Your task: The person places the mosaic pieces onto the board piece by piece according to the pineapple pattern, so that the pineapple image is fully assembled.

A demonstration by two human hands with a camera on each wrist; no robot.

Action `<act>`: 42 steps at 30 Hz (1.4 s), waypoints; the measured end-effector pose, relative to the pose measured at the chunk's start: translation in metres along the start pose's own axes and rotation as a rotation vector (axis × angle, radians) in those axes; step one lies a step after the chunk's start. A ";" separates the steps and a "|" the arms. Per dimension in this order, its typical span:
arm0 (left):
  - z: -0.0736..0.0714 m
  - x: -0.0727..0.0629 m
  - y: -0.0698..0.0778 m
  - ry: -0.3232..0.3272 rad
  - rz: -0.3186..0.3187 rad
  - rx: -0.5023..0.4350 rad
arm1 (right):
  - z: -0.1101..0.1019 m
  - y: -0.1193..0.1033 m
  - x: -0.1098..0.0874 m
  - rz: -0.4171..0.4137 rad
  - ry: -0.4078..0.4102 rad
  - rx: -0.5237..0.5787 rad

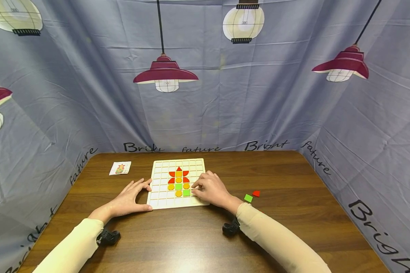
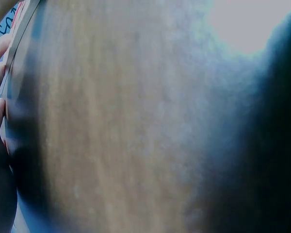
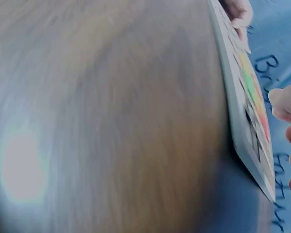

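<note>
A cream grid board (image 1: 160, 201) lies on the table. Set on it are a red triangle (image 1: 179, 169), a yellow square (image 1: 178, 174), several red curved-edge pieces, several yellow discs (image 1: 178, 193) and two green squares (image 1: 186, 193). My left hand (image 1: 128, 200) rests at the board's left edge, thumb at the near corner, fingers spread along the side. Over the board's right part is my right hand (image 1: 210, 188), thumb and forefinger brought close together beside the lower green square. Whether a piece sits between those fingertips is hidden. Both wrist views catch the board only edge-on.
A small picture card (image 1: 120, 168) with a similar coloured pattern lies left of the board. Right of my right wrist lie a loose green square (image 1: 248, 198) and a red piece (image 1: 256, 193). A printed grey-blue curtain (image 1: 205, 113) hangs behind the wooden table (image 1: 276, 170).
</note>
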State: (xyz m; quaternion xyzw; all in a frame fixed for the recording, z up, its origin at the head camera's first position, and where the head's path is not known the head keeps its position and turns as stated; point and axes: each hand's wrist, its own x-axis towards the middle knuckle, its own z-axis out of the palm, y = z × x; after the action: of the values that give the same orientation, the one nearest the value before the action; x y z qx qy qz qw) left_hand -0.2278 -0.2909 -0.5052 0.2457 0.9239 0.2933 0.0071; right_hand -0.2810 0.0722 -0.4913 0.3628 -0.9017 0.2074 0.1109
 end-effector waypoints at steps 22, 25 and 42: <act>-0.003 0.000 0.003 -0.024 -0.004 0.019 | -0.087 0.097 -0.115 0.222 0.123 -0.043; -0.003 0.000 0.003 -0.026 -0.005 0.021 | -0.089 0.101 -0.128 0.231 0.121 -0.061; -0.003 0.001 0.002 -0.030 -0.011 0.027 | -0.076 0.104 -0.146 0.228 0.090 -0.096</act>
State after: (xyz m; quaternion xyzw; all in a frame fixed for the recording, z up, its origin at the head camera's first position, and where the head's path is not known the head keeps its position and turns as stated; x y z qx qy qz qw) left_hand -0.2284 -0.2898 -0.5014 0.2450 0.9289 0.2769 0.0194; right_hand -0.2466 0.2633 -0.5050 0.2426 -0.9401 0.1913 0.1441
